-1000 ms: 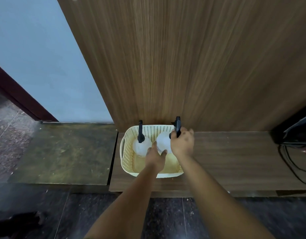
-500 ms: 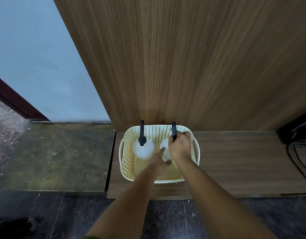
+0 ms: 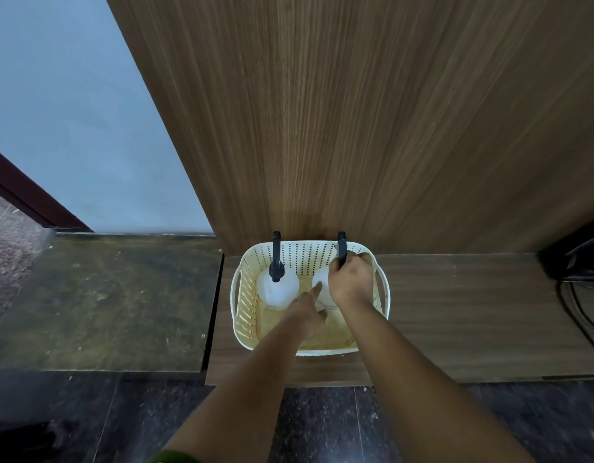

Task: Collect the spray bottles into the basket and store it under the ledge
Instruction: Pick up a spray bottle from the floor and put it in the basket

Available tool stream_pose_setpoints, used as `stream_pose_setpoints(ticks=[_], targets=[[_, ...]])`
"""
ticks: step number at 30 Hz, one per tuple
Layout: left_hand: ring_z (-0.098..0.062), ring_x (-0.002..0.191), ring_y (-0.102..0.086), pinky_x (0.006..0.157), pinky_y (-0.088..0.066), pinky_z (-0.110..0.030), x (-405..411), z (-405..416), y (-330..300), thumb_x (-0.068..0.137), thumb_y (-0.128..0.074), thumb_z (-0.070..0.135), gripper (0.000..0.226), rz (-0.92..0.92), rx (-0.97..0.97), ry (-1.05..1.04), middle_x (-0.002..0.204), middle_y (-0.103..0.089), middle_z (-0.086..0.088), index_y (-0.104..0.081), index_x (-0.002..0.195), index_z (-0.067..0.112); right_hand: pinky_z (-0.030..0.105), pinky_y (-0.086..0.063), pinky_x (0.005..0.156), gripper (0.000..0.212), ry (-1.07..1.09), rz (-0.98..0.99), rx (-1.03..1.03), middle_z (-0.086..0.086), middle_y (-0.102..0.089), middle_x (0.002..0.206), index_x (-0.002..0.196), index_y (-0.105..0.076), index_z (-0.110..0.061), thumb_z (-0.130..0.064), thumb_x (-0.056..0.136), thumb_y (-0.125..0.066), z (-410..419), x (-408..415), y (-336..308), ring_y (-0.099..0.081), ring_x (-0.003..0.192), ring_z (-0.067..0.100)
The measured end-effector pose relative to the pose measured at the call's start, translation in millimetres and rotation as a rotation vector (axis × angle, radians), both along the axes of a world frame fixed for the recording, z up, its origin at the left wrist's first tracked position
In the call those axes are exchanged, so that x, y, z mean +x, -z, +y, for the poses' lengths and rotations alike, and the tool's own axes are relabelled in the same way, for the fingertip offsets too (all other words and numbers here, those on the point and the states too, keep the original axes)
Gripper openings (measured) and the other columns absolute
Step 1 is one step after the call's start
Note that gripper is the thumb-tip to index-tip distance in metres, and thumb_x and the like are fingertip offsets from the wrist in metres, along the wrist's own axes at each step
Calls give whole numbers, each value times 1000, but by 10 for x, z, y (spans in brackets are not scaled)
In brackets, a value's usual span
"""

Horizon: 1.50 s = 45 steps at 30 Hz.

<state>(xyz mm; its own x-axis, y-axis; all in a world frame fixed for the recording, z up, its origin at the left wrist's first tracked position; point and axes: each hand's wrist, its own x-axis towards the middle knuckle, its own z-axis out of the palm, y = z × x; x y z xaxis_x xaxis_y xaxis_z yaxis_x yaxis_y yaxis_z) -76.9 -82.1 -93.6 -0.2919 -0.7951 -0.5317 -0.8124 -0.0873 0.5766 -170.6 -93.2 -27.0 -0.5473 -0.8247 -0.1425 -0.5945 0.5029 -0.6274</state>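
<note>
Spray bottles sit in the basket [image 3: 245, 292] on the wooden ledge [image 3: 456, 312]. One bottle [image 3: 277, 289] stands alone. The right hand [image 3: 350, 284] has lowered the second bottle [image 3: 322, 289], still gripping its black top. The left hand [image 3: 307, 310] touches it, fingers loose. Both are collected now.

- No text, label, brand, number or sign can be read.
- The spray bottle [image 3: 278, 289] standing alone and the spray bottle in the hand [image 3: 323, 289] have faint dark marks low on their white bodies; they are too small and blurred to read.
- The cream basket [image 3: 244, 295] has only rows of holes, no writing.
</note>
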Motion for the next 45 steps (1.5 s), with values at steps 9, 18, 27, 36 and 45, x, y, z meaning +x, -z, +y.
stream_pose_setpoints(ticks=[9,18,27,36,45], targets=[[-27,135,-43,108,-38,-40,-38,8,31,95,-53,32,73,-11,9,16,151,-39,-5,-10,153,32,25,-35,67,29,-11,4,-1,17,-49,119,107,-61,4,-20,95,-49,40,-38,18,-46,66,21],[-28,139,-37,113,-31,-39,-19,52,-45,97,-48,29,64,21,-112,-29,154,-33,-8,-16,153,25,29,-43,82,44,-12,-44,-47,17,-42,124,119,-52,3,-27,88,-60,121,-23,37,-57,103,34],[-18,73,-66,59,-45,-26,426,450,-506,96,-46,37,24,77,-791,-153,87,-69,3,-61,95,18,44,-39,87,57,62,148,-310,14,-47,116,128,-48,-15,-27,76,-66,388,110,-288,-43,105,35],[-24,104,-55,86,-47,-37,1641,1202,-749,94,-52,36,38,-74,-825,-580,114,-58,-6,-53,123,12,44,-41,87,52,-434,108,-371,12,-48,118,126,-49,-15,-39,82,-64,843,994,-311,-45,106,32],[-33,112,-54,90,-48,-44,3028,3189,-361,89,-44,50,60,-359,-536,-1004,122,-56,-13,-48,130,6,44,-47,82,48,-1042,136,-306,13,-53,112,118,-54,-13,-49,88,-46,1910,2515,183,-53,99,35]])
